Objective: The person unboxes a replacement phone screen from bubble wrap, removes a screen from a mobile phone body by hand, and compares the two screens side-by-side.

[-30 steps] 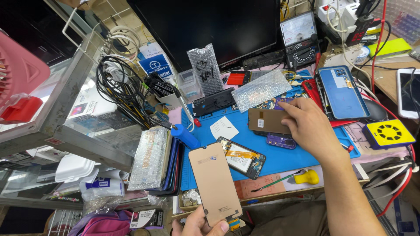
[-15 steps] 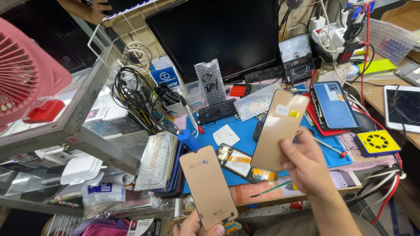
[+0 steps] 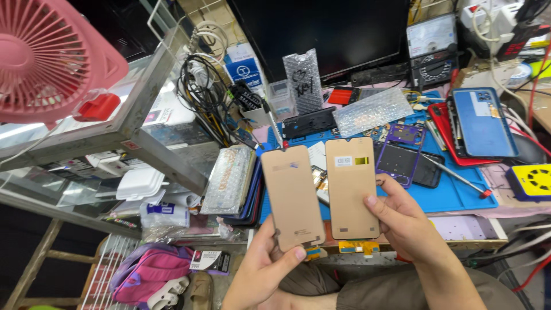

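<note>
Two tan phone screens, my left hand [image 3: 261,270] gripping one [image 3: 293,195], right hand [image 3: 402,221] gripping the other [image 3: 351,186]; I'm comparing them, so next they want aligning.

Single head cam, looks down, close over blue mat [image 3: 453,192].

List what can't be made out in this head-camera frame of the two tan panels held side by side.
- Front faces of the left tan rectangular panel and right tan rectangular panel: turned away from the camera.
- Left hand: its fingers are behind its panel.
- Blue work mat: its middle is hidden behind both panels.
- Purple phone frame: its small parts are too small to tell.
</note>
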